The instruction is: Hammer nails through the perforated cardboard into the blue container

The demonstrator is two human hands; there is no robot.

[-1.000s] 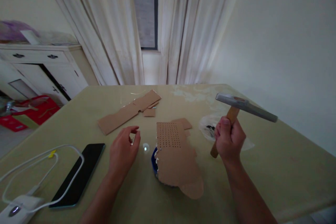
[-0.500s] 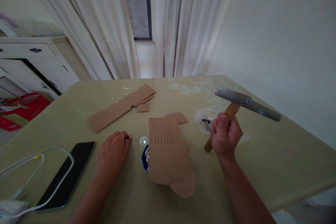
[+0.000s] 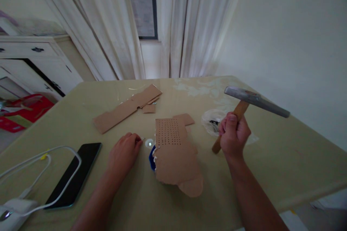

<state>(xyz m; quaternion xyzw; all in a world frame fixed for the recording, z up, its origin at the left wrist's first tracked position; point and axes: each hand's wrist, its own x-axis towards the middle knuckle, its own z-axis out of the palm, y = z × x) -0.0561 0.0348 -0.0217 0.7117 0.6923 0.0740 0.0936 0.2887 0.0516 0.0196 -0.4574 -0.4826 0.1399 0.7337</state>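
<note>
My right hand is wrapped round the wooden handle of a hammer, its steel head raised above the table's right side. My left hand is closed low over the table, left of the cardboard piece. Between its fingertips a small, thin metal nail pokes out, partly hidden. The brown cardboard piece bears rows of small dark holes on its far half and white blobs along its left edge. Something blue shows from beneath that edge. Close to my left fingertips is a small round whitish disc.
Cardboard strips lie at the back left of the table. A clear plastic bag with dark bits sits beside the hammer handle. A black tablet, white cables and a white adapter occupy the near left.
My left hand has moved right, towards the cardboard piece, with the nail between its fingers. The hammer stays raised in my right hand, and the view has shifted slightly.
</note>
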